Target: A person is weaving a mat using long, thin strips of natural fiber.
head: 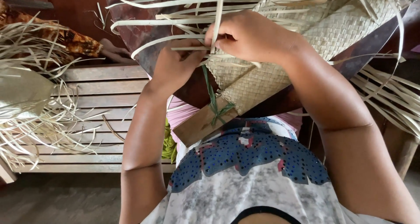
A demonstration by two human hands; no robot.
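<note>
A pale woven mat (pixel 332 27) of flat dried leaf strips lies over a dark wooden board (pixel 201 119) that slopes toward my lap. My right hand (pixel 251 33) is closed on an upright loose strip (pixel 217 14) at the mat's unfinished left edge. My left hand (pixel 177 64) pinches horizontal strips (pixel 188 48) right beside it, its fingers touching the mat's edge. A green strip (pixel 213 103) is tied in a knot near the mat's lower corner. Many loose strip ends fan out to the upper left.
A slatted wooden bench (pixel 96 97) stands to the left, with a heap of loose dried strips (pixel 30 106) on it. Another person's hand and patterned sleeve (pixel 83 42) rest at the upper left. More strips (pixel 389 97) hang at the right.
</note>
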